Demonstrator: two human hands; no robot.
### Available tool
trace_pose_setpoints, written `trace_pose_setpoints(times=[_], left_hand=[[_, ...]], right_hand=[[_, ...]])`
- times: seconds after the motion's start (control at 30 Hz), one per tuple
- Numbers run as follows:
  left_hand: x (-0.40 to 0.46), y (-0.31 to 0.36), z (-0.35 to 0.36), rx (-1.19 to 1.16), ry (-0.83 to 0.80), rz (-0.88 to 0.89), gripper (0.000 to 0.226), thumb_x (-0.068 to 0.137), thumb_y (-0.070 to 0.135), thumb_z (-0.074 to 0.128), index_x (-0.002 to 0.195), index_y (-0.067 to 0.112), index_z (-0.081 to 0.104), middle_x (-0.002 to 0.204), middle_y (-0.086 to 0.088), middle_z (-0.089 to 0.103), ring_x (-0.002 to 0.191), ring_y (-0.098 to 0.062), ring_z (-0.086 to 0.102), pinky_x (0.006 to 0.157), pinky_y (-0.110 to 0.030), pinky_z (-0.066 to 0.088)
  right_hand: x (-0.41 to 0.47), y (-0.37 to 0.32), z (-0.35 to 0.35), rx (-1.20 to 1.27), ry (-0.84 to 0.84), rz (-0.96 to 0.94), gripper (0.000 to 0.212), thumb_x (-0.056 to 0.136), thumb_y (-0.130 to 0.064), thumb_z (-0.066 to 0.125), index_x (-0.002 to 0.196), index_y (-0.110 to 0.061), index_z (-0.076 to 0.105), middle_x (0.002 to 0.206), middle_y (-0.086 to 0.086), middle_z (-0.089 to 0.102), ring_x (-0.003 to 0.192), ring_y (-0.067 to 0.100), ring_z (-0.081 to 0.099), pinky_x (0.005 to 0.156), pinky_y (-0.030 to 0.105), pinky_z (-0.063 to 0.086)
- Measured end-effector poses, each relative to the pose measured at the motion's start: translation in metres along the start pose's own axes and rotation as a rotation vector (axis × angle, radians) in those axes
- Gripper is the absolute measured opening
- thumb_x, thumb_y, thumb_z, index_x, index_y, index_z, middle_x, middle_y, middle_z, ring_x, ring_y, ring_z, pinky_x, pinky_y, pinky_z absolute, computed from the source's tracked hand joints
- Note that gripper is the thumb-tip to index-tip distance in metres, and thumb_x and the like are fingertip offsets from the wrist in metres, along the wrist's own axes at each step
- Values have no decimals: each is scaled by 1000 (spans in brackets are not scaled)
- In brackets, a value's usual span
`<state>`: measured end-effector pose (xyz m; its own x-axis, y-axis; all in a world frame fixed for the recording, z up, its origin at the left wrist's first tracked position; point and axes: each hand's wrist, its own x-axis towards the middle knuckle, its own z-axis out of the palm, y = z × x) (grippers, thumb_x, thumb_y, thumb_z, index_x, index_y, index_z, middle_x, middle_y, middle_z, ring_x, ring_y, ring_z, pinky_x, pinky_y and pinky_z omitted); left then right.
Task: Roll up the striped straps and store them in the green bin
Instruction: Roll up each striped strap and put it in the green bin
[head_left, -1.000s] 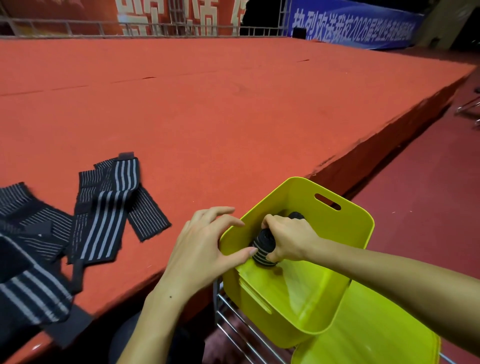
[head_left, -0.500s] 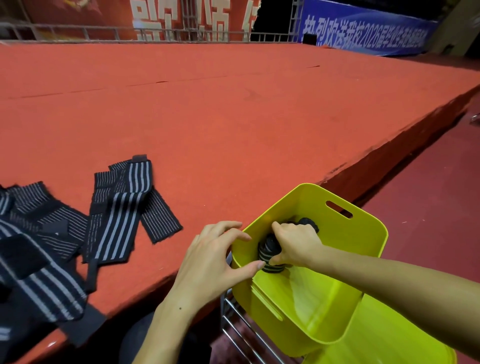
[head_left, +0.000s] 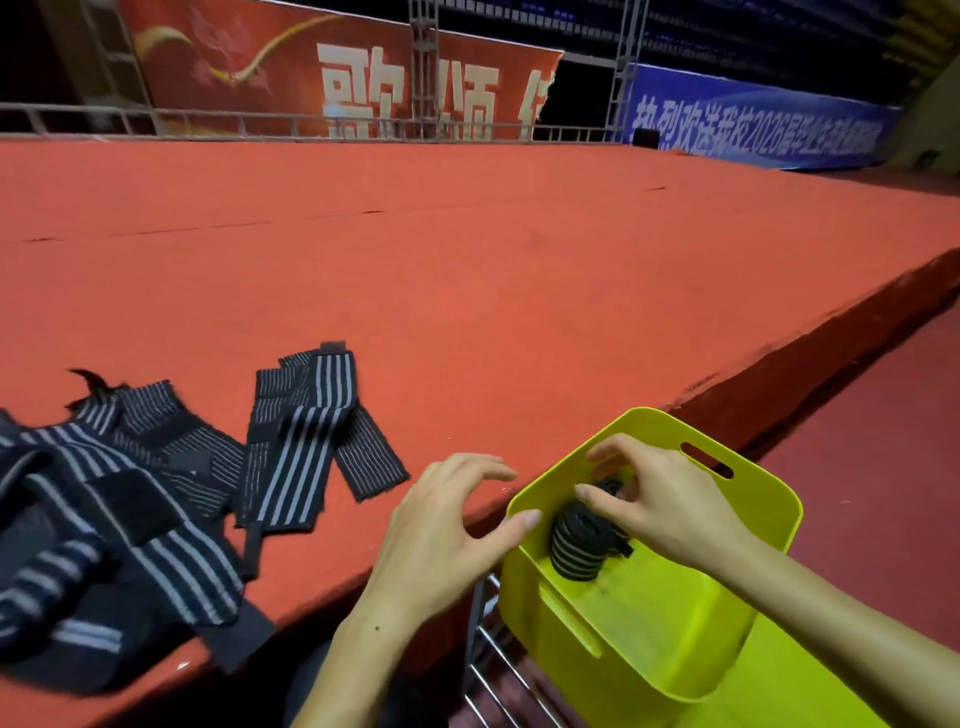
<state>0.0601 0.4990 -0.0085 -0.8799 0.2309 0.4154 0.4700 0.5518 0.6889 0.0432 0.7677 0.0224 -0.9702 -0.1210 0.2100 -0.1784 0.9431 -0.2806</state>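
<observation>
The yellow-green bin (head_left: 769, 488) sits just off the front edge of the red stage, at lower right. A rolled striped strap (head_left: 574, 545) lies inside it against the near-left wall, with a second dark roll partly hidden behind. My right hand (head_left: 660, 504) hovers over the rolls with thumb and fingers spread, gripping nothing. My left hand (head_left: 441, 535) is beside the bin with loosely curved fingers, its thumb tip at the bin's left rim. A flat folded strap (head_left: 306, 441) lies on the stage. A pile of unrolled straps (head_left: 104, 525) lies further left.
The red carpeted stage (head_left: 519, 270) stretches far back to a metal railing (head_left: 260, 124) and banners. A metal wire rack (head_left: 488, 654) stands under the bin. Another yellow-green surface (head_left: 779, 696) lies below the bin. A dark red floor (head_left: 883, 441) drops away to the right.
My right hand has let go of the rolled strap and lifted its fingers apart above it. The roll now rests in the bin. My left hand stayed beside the rim.
</observation>
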Motion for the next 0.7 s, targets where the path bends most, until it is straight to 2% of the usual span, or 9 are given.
trace_pose_setpoints(times=[0.07,0.1,0.23,0.4,0.6,0.7], left_hand=[[-5,-1,-13,-34,44,-26,41,89,69,69,120,41,71,127,31,65,127,1,60,104,-37,53],[-9,-2,-21,-49,69,-42,40,89,68,70,119,41,71,125,30,66,125,0,61,102,-38,54],[-27,-14,-65,-93,168,-110,31,92,57,78,118,42,71,119,26,70,118,0,66,100,-35,56],[-60,-41,-134,-49,274,-195,29,93,47,81,119,39,72,118,25,73,117,-2,68,99,-35,56],[-113,-85,-210,42,407,-327,28,92,46,82,117,38,72,116,27,73,115,1,68,99,-29,54],[-138,-107,-245,96,473,-386,30,90,51,81,116,40,72,117,29,73,115,3,68,99,-32,55]], right_hand=[[-6,-23,-8,110,56,-25,39,89,-71,66,116,-42,63,89,-28,70,79,-4,68,76,39,59],[-7,-37,-10,155,63,-48,39,88,-72,63,114,-43,62,89,-27,72,78,-4,68,76,40,59],[3,-102,-9,319,36,-182,35,90,-64,68,115,-40,63,102,-33,73,79,-4,72,78,41,60],[28,-190,14,430,-36,-368,38,89,-63,68,116,-39,61,104,-30,73,77,0,73,75,41,60],[52,-287,54,483,-134,-527,39,88,-67,64,118,-41,60,99,-25,72,77,5,70,74,40,58],[61,-330,73,497,-193,-582,35,92,-60,70,120,-41,60,99,-25,73,78,2,71,75,38,58]])
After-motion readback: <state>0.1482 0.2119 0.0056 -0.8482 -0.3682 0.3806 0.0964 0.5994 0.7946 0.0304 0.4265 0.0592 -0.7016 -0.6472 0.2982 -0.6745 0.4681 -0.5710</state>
